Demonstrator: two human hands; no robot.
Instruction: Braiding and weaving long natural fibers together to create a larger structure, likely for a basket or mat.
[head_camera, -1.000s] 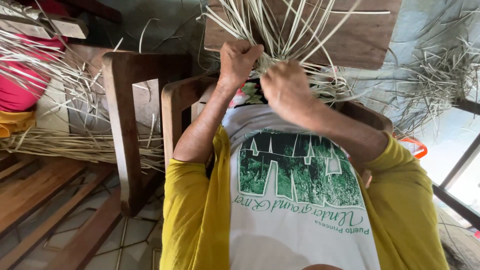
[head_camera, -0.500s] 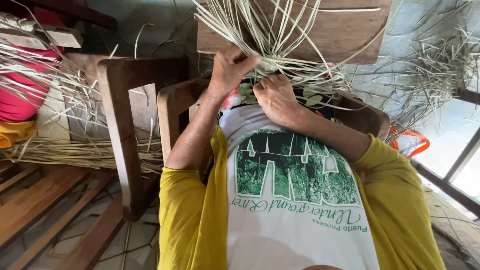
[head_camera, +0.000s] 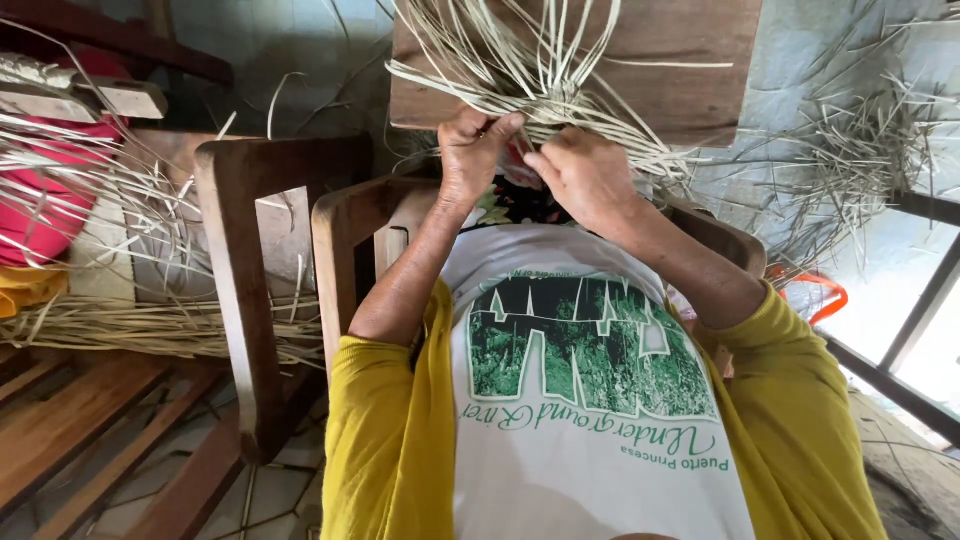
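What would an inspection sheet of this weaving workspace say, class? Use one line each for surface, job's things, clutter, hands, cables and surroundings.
Surface: wooden board ahead of the hands, partly covered by strips.
Job's things: pale straw strips fanning out from the hands.
Clutter: loose straw pile at right; straw bundle on the wooden bench at left.
Hands: left hand and right hand both pinch the strips.
Cables: nothing seen.
Surroundings: wooden chair, red cushion, orange loop, tiled floor.
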